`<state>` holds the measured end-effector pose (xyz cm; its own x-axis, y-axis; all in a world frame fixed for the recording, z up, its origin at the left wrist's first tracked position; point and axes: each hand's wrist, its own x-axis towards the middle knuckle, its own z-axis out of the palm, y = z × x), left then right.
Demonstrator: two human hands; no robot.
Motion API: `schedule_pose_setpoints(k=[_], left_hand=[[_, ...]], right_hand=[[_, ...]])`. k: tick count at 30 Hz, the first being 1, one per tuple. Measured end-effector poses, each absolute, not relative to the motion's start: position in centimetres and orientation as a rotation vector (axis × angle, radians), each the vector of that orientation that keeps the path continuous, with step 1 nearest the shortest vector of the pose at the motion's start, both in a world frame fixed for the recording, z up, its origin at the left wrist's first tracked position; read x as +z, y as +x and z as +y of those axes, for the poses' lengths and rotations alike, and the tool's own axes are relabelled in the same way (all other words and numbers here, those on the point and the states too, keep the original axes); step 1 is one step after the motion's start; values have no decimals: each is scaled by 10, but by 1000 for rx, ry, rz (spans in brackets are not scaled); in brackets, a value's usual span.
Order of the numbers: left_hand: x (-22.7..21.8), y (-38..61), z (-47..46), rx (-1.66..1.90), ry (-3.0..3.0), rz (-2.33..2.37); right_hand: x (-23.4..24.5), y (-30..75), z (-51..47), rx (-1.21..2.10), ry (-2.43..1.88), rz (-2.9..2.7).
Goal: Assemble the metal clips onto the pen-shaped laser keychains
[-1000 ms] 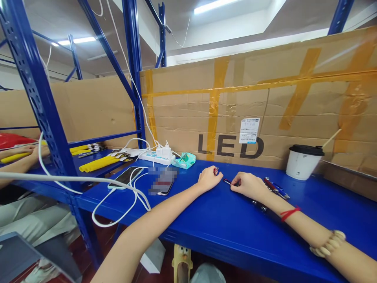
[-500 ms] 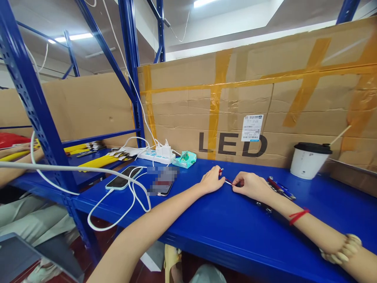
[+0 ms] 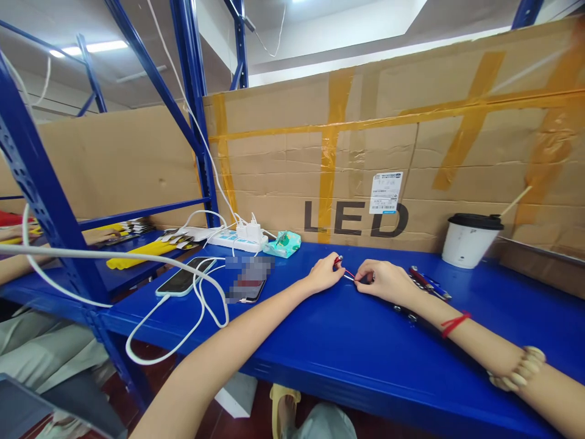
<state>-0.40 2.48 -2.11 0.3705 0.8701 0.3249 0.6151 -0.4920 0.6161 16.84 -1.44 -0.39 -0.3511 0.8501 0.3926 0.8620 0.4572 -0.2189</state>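
1. cardboard (image 3: 274,171) printed with big dark letters walls off the back of the blue desk (image 3: 311,347); the head view is all i have, and it shows a white cup (image 3: 466,247) with a black lid towards the right.
2. low over the desk, my left hand (image 3: 325,273) has its fingers curled round a red piece (image 3: 338,261), a bit of which shows above them.
3. my right hand (image 3: 381,283) faces it, thumb and fingertips pinching one end of a slim rod (image 3: 350,276) that bridges the gap between both hands. i can't tell whether rod and red piece are joined.
4. small shiny parts (image 3: 404,313) lie beside my right forearm on the near side; several pens (image 3: 428,285) lie just past it on the far side.
5. as i judge it, the slim rod is easiest to lose: a crooked push or a loose pinch could make it slip or bend.
6. lowering or sweeping that forearm could knock the small parts and set them rolling.
7. the white cable (image 3: 137,256) loops close to my left forearm; catching it could drag the plugged-in phone (image 3: 185,277).
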Motion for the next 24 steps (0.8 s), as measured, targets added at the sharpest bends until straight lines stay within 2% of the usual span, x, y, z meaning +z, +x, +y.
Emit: schedule_pose_setpoints(k=[7,15,24], left_hand=[[-15,-2,21,1061,2173,1089],[-14,-2,15,987,2269,1037],[-14,-2,15,1014,2278,930]], right_hand=[[-4,170,-12,62,-1341,-2235],[-2,170,-15,-174,-1192,-2459],[-8,173,-12,-176,-1095,-2493]])
